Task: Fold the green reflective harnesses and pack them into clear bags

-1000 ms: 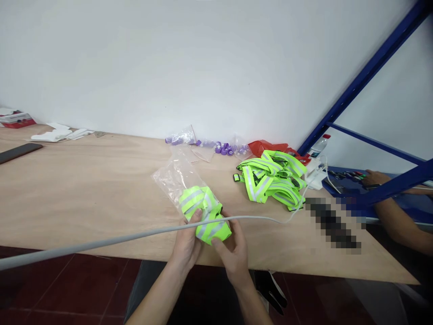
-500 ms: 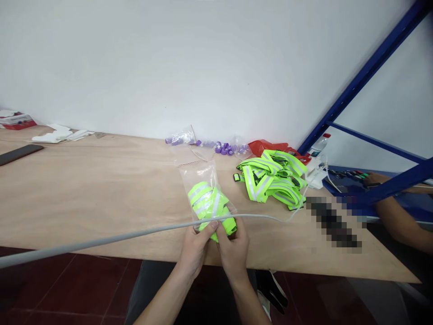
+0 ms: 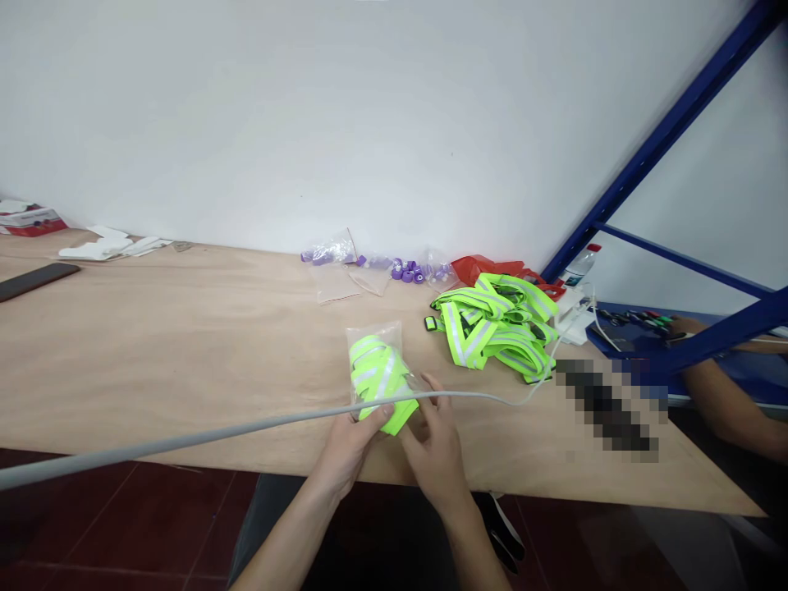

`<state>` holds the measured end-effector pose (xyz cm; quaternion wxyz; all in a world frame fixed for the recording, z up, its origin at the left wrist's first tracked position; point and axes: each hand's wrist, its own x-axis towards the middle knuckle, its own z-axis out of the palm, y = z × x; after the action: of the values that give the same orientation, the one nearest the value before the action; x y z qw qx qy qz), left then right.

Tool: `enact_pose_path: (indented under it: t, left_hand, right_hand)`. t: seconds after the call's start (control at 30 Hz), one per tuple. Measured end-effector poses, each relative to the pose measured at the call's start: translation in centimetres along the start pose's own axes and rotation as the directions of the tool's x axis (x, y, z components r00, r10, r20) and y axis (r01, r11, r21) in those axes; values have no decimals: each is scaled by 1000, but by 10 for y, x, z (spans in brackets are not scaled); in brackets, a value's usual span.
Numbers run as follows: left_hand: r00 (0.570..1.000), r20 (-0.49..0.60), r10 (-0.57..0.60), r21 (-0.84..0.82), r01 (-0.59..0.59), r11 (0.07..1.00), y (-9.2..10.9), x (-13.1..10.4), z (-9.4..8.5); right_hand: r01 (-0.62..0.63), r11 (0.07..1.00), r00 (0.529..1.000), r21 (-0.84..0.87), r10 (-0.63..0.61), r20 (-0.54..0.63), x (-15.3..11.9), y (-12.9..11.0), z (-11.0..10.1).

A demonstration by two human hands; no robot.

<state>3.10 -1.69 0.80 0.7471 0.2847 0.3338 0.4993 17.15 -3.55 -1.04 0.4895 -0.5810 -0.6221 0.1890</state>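
Observation:
A folded neon-yellow reflective vest (image 3: 375,369) with silver stripes lies partly inside a clear plastic bag (image 3: 394,331), its near end sticking out toward me. My left hand (image 3: 350,439) grips the near left side of this bundle, thumb on top. At the bundle's right edge is my right hand (image 3: 436,435), its fingers and thumb spread apart; whether a fingertip touches the plastic I cannot tell. A grey cable (image 3: 264,420) crosses in front of the bundle and both hands.
Right of my hands lies a pile of loose reflective vests (image 3: 492,320), with red fabric (image 3: 480,267) behind. Small purple rolls (image 3: 406,271) and plastic bags (image 3: 337,283) lie near the wall. A black phone-like slab (image 3: 37,281) is far left. Another person's arm (image 3: 726,402) reaches in beyond the blue frame (image 3: 665,123).
The bagged bundle has come nearer and its far end now lies lower in view. My right hand has loosened, its fingers spreading away from the bundle, while my left hand keeps its grip.

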Motion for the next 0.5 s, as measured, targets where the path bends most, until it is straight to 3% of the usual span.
enact_pose_path:
  t: [0.33, 0.5]
  left_hand:
    - [990, 108, -95, 116, 82, 990, -6, -2, 0]
    - [994, 61, -90, 226, 74, 971, 1, 4, -4]
  right_hand:
    - [61, 972, 986, -228, -94, -136, 14, -2, -6]
    - [115, 985, 993, -126, -118, -18, 19, -13, -23]
